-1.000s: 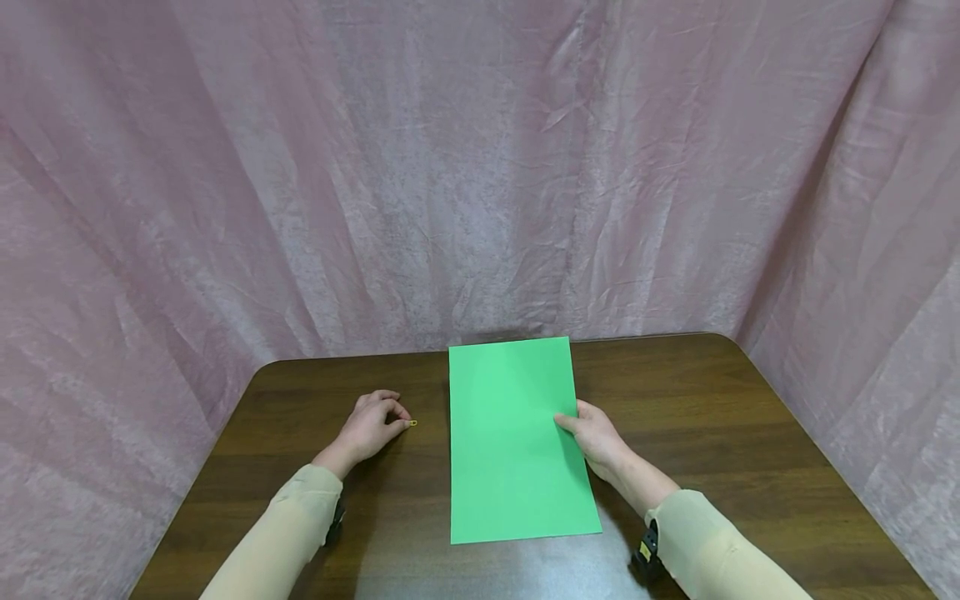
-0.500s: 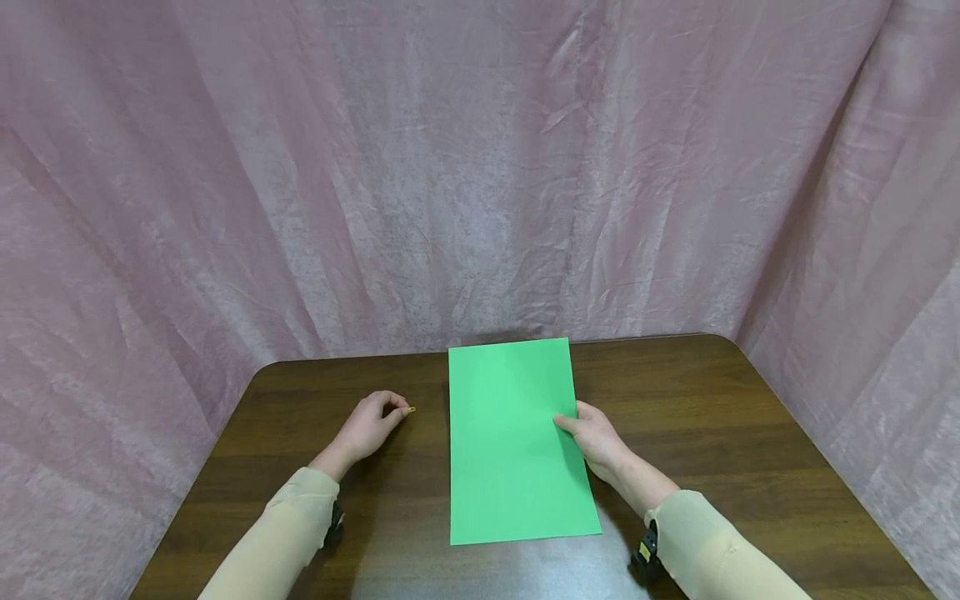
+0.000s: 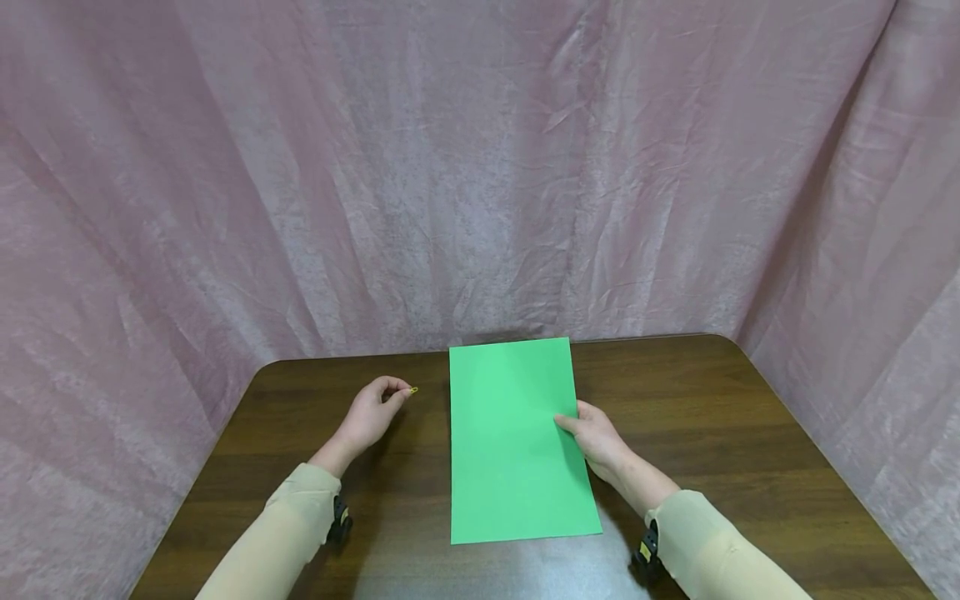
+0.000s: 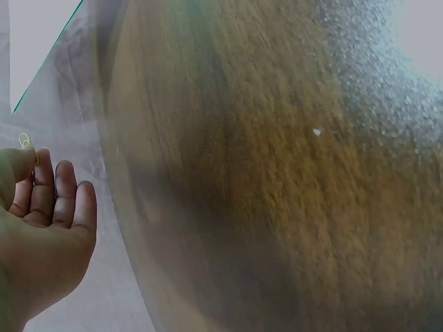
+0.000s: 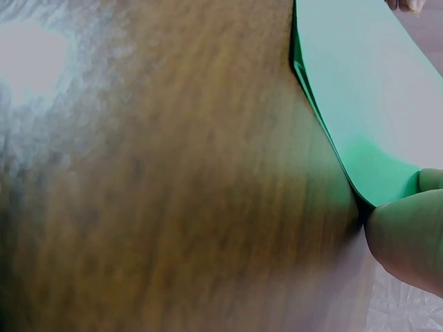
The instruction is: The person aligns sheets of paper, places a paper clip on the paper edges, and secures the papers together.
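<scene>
Between thumb and forefinger my left hand (image 3: 369, 417) pinches a small yellow paper clip (image 3: 414, 390), held to the left of the green paper's upper part and apart from it. The left wrist view shows the clip's (image 4: 26, 142) wire loops standing out past the thumb tip. My right hand (image 3: 600, 437) grips the right edge of the green paper (image 3: 517, 450), thumb on top and the other fingers mostly hidden beneath. In the right wrist view the paper (image 5: 367, 90) looks like more than one layer along its edge, bending where the thumb presses it.
A brown wooden table (image 3: 720, 417) with rounded far corners lies under both hands. Behind it and at both sides hangs a pink velvet curtain (image 3: 480, 167). Each forearm wears a small dark device near the cuff.
My left hand has moved away from me, carrying the paper clip farther up along the paper's left side. The right hand and the green paper stay where they were.
</scene>
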The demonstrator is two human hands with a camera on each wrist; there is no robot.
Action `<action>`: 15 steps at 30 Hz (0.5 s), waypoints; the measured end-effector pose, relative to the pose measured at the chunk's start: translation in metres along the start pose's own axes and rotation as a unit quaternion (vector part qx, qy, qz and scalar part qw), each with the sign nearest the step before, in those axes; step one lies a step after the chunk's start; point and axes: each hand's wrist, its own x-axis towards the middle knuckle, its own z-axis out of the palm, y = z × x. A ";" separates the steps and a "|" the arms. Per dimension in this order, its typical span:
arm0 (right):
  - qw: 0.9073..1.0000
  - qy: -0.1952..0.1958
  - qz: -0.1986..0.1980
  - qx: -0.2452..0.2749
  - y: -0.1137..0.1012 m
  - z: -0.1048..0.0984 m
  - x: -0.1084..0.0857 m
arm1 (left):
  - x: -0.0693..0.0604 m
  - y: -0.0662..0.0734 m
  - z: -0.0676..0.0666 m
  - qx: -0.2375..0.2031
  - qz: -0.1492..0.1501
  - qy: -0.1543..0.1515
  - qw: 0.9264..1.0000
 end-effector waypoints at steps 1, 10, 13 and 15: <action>1.000 0.002 0.002 0.002 0.000 0.000 0.000 | 0.000 0.000 0.000 0.000 -0.001 0.001 1.000; 1.000 0.001 0.001 0.000 0.000 0.000 0.000 | 0.002 -0.004 0.000 -0.002 -0.006 0.005 1.000; 1.000 0.004 0.003 -0.001 0.000 0.000 0.001 | 0.003 -0.005 0.001 -0.001 -0.004 0.007 1.000; 1.000 0.003 0.002 -0.002 0.001 0.000 0.001 | 0.003 -0.005 0.001 -0.001 -0.003 0.008 1.000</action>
